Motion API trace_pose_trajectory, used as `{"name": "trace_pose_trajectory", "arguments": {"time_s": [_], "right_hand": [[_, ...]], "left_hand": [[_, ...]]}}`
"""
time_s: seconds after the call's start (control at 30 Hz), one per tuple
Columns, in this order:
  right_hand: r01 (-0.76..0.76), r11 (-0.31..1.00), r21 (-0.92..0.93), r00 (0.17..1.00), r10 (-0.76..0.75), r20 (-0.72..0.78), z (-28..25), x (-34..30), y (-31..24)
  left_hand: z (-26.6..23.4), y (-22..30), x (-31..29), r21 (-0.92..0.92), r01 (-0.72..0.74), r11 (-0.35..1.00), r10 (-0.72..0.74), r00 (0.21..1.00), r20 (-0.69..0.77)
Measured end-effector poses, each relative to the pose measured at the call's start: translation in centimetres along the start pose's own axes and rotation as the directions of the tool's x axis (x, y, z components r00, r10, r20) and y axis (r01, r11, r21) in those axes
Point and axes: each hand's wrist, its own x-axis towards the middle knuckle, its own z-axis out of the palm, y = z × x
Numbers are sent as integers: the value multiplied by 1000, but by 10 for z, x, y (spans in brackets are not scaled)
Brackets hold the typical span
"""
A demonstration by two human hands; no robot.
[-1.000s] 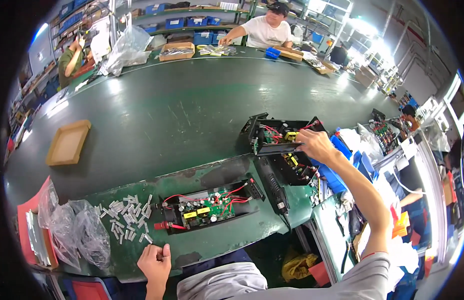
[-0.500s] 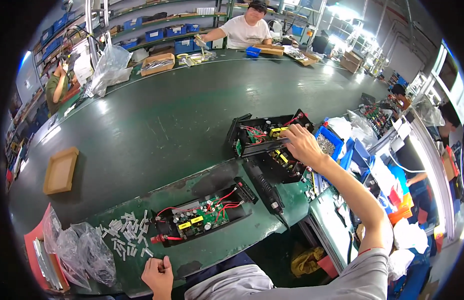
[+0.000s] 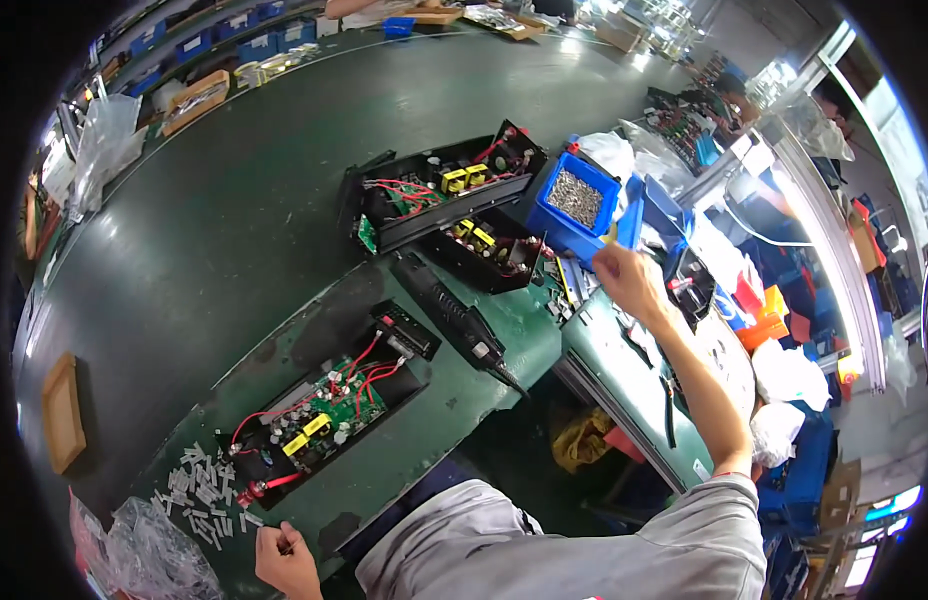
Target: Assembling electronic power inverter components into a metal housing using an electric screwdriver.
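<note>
My left hand (image 3: 286, 564) rests near the table's front edge with its fingers curled closed; what they hold, if anything, is hidden. Beside it lie several small pale strips (image 3: 200, 490). Close by is a black open housing (image 3: 389, 405) with a green circuit board (image 3: 329, 408), yellow parts and red wires. My right hand (image 3: 631, 282) hovers just below a blue bin (image 3: 606, 222) of small metal screws (image 3: 575, 196), its fingers bunched; I cannot make out anything in them. A corded black electric screwdriver (image 3: 449, 315) lies between the housings.
Two more open housings with boards, the upper one (image 3: 449, 185) overlapping the lower one (image 3: 494, 250), lie left of the bin. A cardboard tray (image 3: 63, 413) sits far left. Crumpled clear plastic (image 3: 154, 555) lies at the lower left. A side bench (image 3: 634, 385) holds tools and bags.
My right hand has left the upper housing and moved right and nearer, beside the blue bin. The view has turned right and down. My left hand stays curled by the strips.
</note>
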Motion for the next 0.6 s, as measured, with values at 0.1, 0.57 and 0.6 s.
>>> {"name": "trace_pose_trajectory", "arguments": {"time_s": [0.1,0.57,0.6], "right_hand": [[-96,993,-65,993,100,57,16,-20,16],[-353,740,573,934,313,172,8,-30,13],[-356,680,641,930,325,172,-10,-28,-5]], "left_hand": [[0,0,1,4,-22,1000,23,999,-27],[-20,13,-1,49,-97,994,101,992,-74],[-15,9,-2,13,-32,999,33,998,-60]]}}
